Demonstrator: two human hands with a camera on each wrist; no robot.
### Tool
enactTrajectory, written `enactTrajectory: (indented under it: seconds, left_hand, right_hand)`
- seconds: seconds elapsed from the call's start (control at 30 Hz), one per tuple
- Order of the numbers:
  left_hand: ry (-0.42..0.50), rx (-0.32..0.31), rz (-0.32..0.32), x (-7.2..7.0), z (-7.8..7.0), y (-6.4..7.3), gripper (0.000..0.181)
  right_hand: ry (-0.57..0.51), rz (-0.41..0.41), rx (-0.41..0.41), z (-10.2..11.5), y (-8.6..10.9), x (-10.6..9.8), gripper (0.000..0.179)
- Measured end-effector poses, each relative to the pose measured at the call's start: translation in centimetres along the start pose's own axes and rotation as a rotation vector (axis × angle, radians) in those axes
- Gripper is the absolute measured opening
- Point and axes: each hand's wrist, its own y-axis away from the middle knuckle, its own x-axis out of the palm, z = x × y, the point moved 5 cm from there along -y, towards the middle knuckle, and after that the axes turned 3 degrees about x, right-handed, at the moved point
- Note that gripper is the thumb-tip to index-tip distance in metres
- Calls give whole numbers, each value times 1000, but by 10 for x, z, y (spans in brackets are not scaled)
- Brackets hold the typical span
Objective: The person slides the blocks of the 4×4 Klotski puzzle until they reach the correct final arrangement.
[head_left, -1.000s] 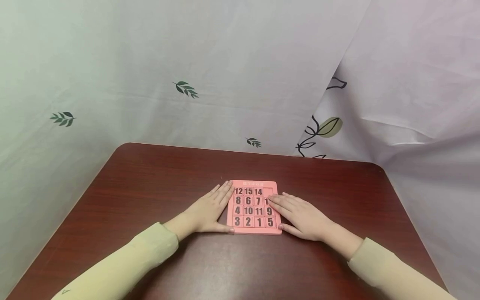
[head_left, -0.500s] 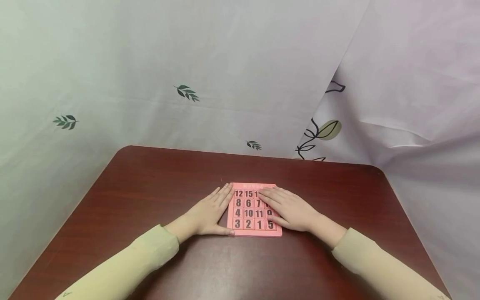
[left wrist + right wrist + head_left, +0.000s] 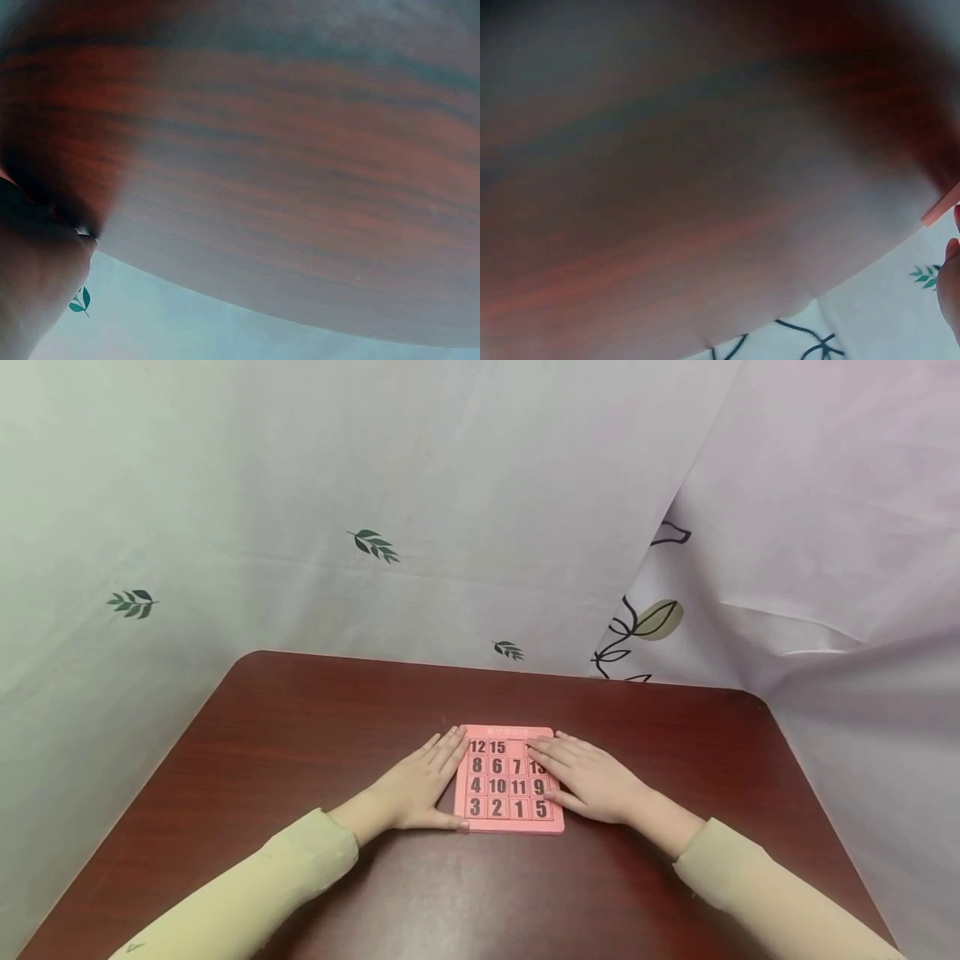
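Note:
A pink sliding number puzzle [image 3: 508, 827] lies flat on the table. Its top row shows 12, 15 and a vacant slot [image 3: 516, 747] in the third place; fingers cover the top right corner. My left hand [image 3: 420, 787] rests along the puzzle's left side, fingers straight at the upper left corner and thumb at the lower left. Straight fingertips of my right hand [image 3: 596, 781] lie over the tiles at the upper right, its thumb by the 9 tile. The right wrist view catches only a corner of the puzzle [image 3: 941, 208]; in the left wrist view, part of my hand [image 3: 45, 281] shows.
The dark red-brown wooden table [image 3: 337, 710] has rounded far corners. Pale fabric [image 3: 262, 510] with leaf prints hangs behind it and at both sides. Light sleeves cover both forearms.
My right hand moved left over the top row, then slightly back right. The vacant slot shifted from the top right to the third place; the 14 is now out of sight. My left hand stayed.

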Motion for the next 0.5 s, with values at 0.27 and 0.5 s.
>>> enactTrajectory:
  seconds: [0.27,0.5]
  left_hand:
    - [-3,-1,-3,-1,1,1,127]
    - [5,5,-23,2,1,1,126]
  right_hand:
    - [-2,-47,-15,0,2,-4,70]
    - [-23,-18,-26,12,-18,-4,69]
